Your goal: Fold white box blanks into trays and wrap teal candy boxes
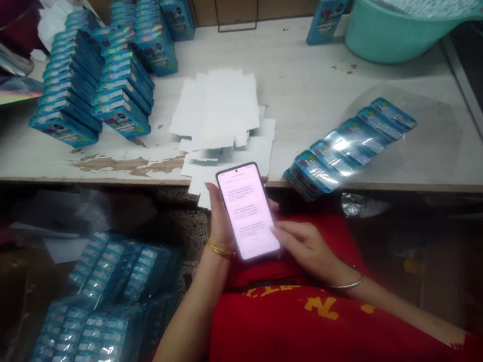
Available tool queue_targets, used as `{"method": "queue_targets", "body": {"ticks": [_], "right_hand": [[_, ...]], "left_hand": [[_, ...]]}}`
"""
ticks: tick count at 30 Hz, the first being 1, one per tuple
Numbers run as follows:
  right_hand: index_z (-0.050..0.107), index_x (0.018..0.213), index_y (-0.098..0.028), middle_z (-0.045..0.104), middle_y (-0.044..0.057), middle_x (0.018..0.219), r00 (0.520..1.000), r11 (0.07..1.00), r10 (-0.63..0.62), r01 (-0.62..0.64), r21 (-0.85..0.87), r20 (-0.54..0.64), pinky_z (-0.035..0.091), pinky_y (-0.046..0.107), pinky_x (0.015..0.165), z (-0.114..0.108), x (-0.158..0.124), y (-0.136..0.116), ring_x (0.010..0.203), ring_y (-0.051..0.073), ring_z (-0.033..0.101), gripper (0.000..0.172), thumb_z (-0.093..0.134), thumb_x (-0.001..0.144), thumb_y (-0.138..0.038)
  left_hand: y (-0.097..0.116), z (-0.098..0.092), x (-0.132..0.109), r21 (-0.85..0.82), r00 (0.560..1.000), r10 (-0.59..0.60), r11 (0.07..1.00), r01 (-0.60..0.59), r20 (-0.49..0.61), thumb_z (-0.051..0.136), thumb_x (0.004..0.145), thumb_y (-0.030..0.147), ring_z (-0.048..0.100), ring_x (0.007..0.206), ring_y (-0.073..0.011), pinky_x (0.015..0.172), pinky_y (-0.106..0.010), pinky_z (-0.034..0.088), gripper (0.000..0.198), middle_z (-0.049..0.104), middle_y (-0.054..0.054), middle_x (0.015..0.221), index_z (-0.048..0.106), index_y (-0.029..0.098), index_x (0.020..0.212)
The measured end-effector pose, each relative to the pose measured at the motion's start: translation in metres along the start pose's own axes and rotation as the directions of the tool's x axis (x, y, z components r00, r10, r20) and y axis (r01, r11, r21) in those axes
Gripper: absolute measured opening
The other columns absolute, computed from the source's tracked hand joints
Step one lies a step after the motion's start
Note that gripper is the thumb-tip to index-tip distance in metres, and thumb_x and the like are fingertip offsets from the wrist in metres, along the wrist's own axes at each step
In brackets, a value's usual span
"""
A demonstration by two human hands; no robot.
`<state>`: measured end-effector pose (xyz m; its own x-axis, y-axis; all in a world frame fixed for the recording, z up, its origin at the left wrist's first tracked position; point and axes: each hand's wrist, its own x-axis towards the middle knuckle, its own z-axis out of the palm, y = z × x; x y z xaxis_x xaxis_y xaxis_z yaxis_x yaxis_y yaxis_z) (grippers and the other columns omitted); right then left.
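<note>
A smartphone [249, 212] with a lit, pinkish-white screen of text lines is held over my lap, in front of the table edge. My left hand [219, 219] wraps round it from the left and behind, fingertips showing past its right edge. My right hand [303, 244] is at the phone's lower right, its thumb on or just over the screen; the other fingers are mostly hidden, and whether they grip the phone is unclear. Just beyond the phone lies a stack of flat white cardboard blanks [218, 107], partly overhanging the table edge.
Blue candy boxes [121, 111] stand in rows at the table's left. A green tub [400, 35] of small pale candies stands back right, beside a single blue box [327, 18]. Plastic-wrapped boxes [352, 142] lie at the right front. More wrapped packs [99, 318] are piled low on the left.
</note>
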<state>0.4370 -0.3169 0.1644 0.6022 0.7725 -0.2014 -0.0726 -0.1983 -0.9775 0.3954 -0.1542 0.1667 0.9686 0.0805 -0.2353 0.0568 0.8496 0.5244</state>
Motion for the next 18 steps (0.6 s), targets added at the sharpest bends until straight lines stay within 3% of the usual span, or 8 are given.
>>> {"method": "queue_targets", "body": {"ticks": [11,18], "right_hand": [[0.059,0.071,-0.018,0.058,0.000,0.065,1.000,1.000,0.007,-0.007,-0.011,-0.004,0.043,0.023,0.062,0.0003,-0.0017,0.0026,0.066,0.015,0.056,0.029,0.051,0.090,-0.039],[0.061,0.073,-0.018,0.057,-0.001,0.062,1.000,1.000,0.007,-0.007,-0.003,-0.007,0.044,0.024,0.062,0.0008,-0.0016,0.0016,0.067,0.016,0.058,0.027,0.052,0.090,-0.038]], "left_hand": [[0.0008,-0.0007,0.0011,-0.021,1.000,-0.020,1.000,0.020,0.004,0.009,0.073,0.084,0.068,0.081,-0.0288,0.069,-0.040,0.055,0.102,0.069,-0.020,0.087,0.054,0.006,0.123],[0.0005,-0.0006,0.0014,-0.024,1.000,-0.023,0.999,0.022,-0.021,0.011,0.072,0.084,0.068,0.078,-0.0286,0.065,-0.038,0.055,0.103,0.069,-0.020,0.086,0.054,0.006,0.122]]}}
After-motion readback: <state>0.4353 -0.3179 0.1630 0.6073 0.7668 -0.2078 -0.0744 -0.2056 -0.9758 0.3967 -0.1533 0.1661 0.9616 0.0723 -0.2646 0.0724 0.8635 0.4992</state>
